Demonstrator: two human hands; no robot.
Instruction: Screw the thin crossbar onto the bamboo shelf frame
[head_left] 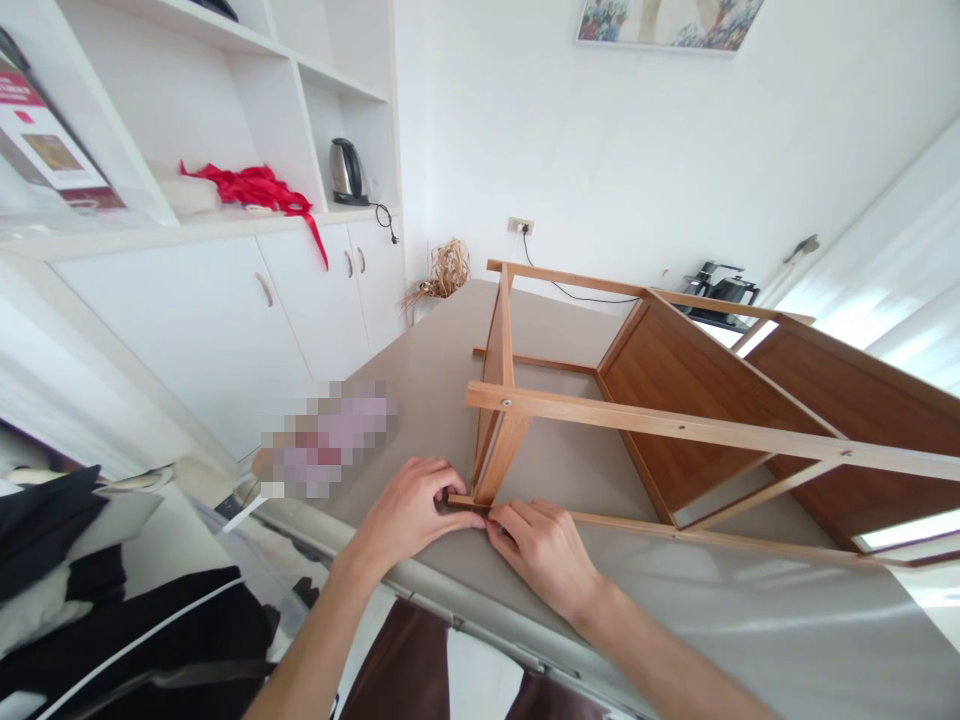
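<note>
- Wooden shelf rack (660, 424): on its side on the grey tabletop (427, 400)
- Left hand (409, 510): thumb and fingers pinched on the rack's lower corner (485, 495)
- Right hand (547, 555): fingers bunched at same corner, just beside left thumb (can't tell if they grip)
- Electric kettle (347, 172) in the white shelving (262, 120)

Rack (675, 365) on table (420, 400), kettle (347, 172) in cabinet (195, 310) at left, picture (671, 22) on wall (487, 120) behind
</note>
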